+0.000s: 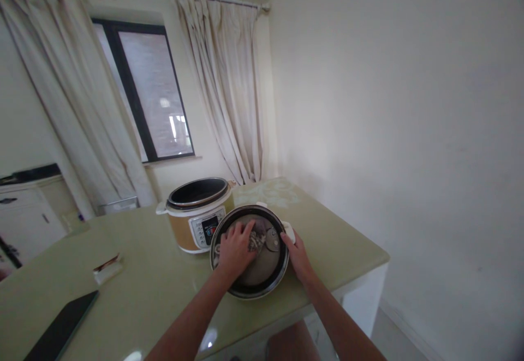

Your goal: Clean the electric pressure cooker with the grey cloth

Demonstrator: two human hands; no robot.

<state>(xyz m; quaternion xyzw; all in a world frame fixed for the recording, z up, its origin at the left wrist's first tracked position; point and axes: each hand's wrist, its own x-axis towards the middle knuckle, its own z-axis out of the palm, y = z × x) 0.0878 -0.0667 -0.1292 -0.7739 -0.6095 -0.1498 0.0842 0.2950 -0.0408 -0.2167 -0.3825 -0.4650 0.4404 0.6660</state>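
An upturned cooker lid (264, 273) with a dark rim and a metal inner plate lies on the green table (164, 290). My left hand (236, 247) presses a greyish scrubbing pad (257, 239) against the lid's inner plate, fingers curled over it. My right hand (298, 256) grips the lid's right edge by its white handle (289, 231). Just behind the lid stands the tan and white cooker body (196, 213), open, with a dark inner pot and a front control panel.
A small packet (107, 268) and a dark flat tablet-like slab (61, 328) lie on the table's left part. A window with pale curtains is behind the table. A white wall runs along the right. A white cabinet (24, 213) stands at far left.
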